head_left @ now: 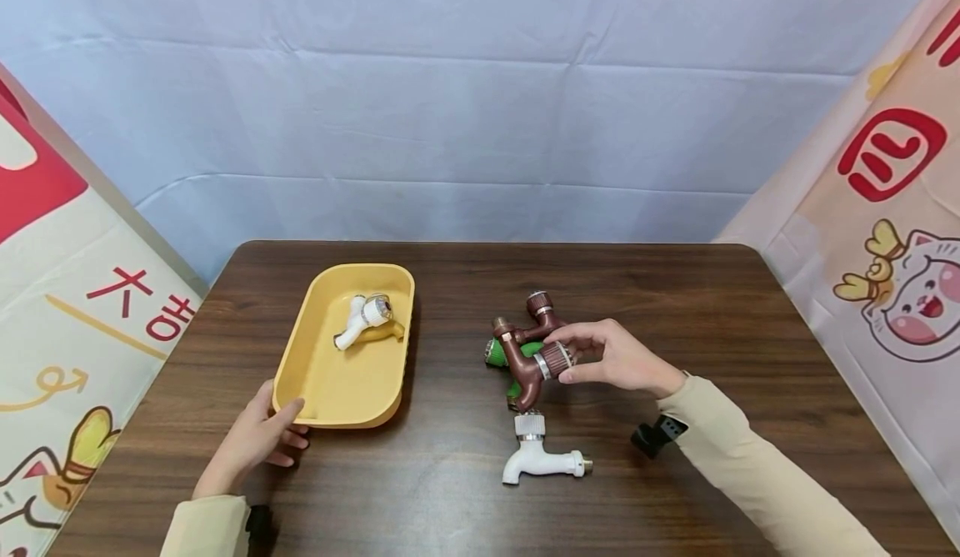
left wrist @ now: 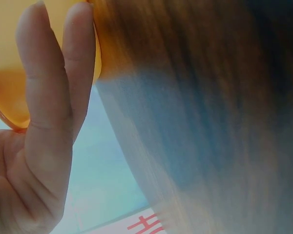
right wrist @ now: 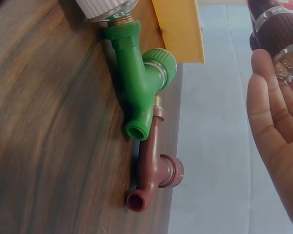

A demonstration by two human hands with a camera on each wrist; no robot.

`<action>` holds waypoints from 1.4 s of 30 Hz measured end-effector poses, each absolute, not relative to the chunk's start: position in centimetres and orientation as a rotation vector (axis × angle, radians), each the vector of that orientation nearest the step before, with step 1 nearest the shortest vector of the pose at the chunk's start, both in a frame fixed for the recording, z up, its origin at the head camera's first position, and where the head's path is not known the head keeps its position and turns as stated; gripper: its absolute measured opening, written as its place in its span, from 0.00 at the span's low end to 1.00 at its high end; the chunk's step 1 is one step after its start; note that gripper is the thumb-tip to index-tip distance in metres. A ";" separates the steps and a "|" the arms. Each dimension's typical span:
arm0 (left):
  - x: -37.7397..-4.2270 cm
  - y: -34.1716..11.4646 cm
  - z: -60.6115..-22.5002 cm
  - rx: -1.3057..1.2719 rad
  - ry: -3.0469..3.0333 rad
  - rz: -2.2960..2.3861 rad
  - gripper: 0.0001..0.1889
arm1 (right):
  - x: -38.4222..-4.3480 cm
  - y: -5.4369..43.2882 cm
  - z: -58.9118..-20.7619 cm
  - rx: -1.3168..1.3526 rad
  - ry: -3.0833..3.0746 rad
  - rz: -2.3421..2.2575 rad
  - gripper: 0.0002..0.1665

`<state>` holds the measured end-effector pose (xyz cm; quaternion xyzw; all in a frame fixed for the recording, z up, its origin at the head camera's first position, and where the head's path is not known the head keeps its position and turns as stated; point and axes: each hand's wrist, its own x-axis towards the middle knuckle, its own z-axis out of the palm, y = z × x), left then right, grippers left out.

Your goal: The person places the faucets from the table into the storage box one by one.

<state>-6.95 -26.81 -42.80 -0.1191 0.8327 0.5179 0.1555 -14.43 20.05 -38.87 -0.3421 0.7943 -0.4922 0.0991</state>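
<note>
My right hand [head_left: 618, 361] pinches a brown faucet [head_left: 527, 372] by its ribbed knob, held up over the other faucets; the right wrist view shows the fingertips at that knob [right wrist: 281, 34]. Behind it lie a green faucet [right wrist: 136, 83], partly hidden in the head view, and a second brown faucet [right wrist: 149, 168]. Nearer the front is a white faucet [head_left: 543, 461] with its spout pointing left. My left hand [head_left: 258, 436] grips the near left corner of a yellow tray [head_left: 337, 394], thumb over the rim and fingers outside. Inside the tray, a white faucet [head_left: 363, 317] overlaps a yellow faucet [head_left: 386, 333].
The dark wooden table [head_left: 450, 490] has its far edge against a pale blue cloth backdrop [head_left: 480, 123]. Printed cloths hang at the left [head_left: 90, 307] and right [head_left: 862, 232] sides. A black wrist strap [head_left: 658, 435] is on the right sleeve.
</note>
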 end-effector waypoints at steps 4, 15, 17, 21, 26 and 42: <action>-6.9 -26.9 -42.8 -0.334 2.389 1.483 0.24 | -14.6 19.7 -38.8 -1.005 2.362 -1.433 0.22; -7.0 -26.9 -43.0 -0.337 2.392 1.485 0.24 | -15.1 18.8 -38.5 -1.058 2.355 -1.440 0.23; -7.0 -26.9 -42.9 -0.337 2.392 1.483 0.25 | -15.2 18.6 -38.3 -1.057 2.325 -1.464 0.23; -7.1 -26.9 -42.9 -0.343 2.386 1.481 0.24 | -15.4 18.3 -38.0 -1.054 2.328 -1.458 0.23; -7.1 -26.9 -42.7 -0.341 2.379 1.477 0.25 | -15.6 17.9 -37.6 -1.055 2.336 -1.459 0.23; -7.1 -26.7 -42.7 -0.350 2.383 1.480 0.24 | -15.9 16.3 -37.1 -1.035 2.283 -1.544 0.24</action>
